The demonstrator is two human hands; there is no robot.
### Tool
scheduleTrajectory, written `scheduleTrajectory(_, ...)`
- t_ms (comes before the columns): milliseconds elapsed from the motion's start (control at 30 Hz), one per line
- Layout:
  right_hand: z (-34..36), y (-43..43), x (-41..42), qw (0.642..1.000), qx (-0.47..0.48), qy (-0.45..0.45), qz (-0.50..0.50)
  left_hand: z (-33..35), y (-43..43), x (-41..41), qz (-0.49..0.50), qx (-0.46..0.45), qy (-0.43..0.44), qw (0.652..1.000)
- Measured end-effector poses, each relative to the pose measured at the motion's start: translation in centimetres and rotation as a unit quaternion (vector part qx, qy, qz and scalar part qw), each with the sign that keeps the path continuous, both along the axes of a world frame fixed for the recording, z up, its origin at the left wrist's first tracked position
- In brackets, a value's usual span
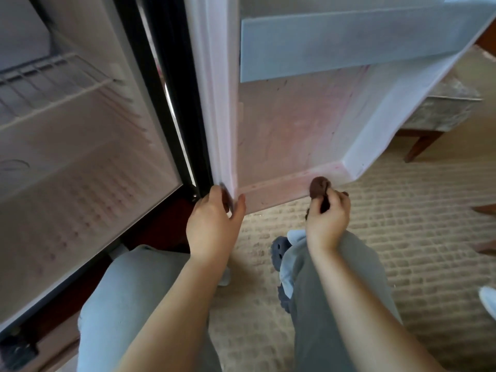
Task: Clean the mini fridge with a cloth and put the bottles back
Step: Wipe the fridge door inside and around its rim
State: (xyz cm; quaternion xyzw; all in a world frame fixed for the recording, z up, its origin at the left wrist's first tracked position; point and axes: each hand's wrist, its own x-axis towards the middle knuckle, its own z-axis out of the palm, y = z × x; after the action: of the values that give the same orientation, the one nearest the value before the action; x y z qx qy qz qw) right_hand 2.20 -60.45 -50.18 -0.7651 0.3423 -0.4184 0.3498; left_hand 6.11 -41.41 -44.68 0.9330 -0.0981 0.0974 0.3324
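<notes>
**A:** where's the cloth at right now?

**B:** the right hand [328, 216] has the brown cloth [318, 186] bunched in curled fingers, with the wad pressed on the bottom lip of the open door [290, 135]. The left hand [214, 224] is wrapped round the door's lower hinge-side corner.

**A:** awkward to handle?

**B:** doubt it, looks soft and light, should squish into seams. I'd keep it balled tight. The door's stiff but probably swings, so that corner hold makes sense. Further back is the mini fridge [80, 157] with its wire shelf [53, 76], no bottles in view.
</notes>
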Motion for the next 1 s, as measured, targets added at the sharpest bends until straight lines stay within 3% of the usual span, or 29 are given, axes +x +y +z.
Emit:
scheduleTrajectory(100, -0.6, 4.1, 0.1, 0.990, -0.004, 0.056, 0.132, 0.2, -0.3, 0.1, -0.002, -0.015, 0.021, 1.000)
scheduleTrajectory(200, -0.9, 8.5, -0.5, 0.950, 0.027, 0.061, 0.305, 0.2, -0.3, 0.1, -0.007, -0.024, 0.032, 0.999)
scheduleTrajectory(467, -0.9, 6.2, -0.7, 0.930, -0.011, 0.068, 0.361, 0.1, -1.0, 0.2, 0.001, -0.012, 0.033, 0.999)
scheduleTrajectory(600, -1.8, 3.4, -1.4, 0.961, -0.035, 0.084, 0.262, 0.3, -1.3, 0.2, 0.008, -0.020, 0.007, 1.000)
scheduleTrajectory(733, -1.3, -1.4, 0.6, 0.991, 0.112, 0.045, 0.056, 0.4, -1.1, 0.2, 0.008, -0.026, -0.002, 1.000)
scheduleTrajectory(867, -0.1, -6.2, 3.3, 0.944, 0.315, -0.077, -0.065, 0.3, -0.9, 0.2, 0.007, -0.020, 0.004, 1.000)
scheduleTrajectory(1000, 0.6, -6.8, 5.0, 0.904, 0.414, -0.108, -0.004, 0.1, -0.9, 0.4, -0.003, -0.018, 0.011, 1.000)
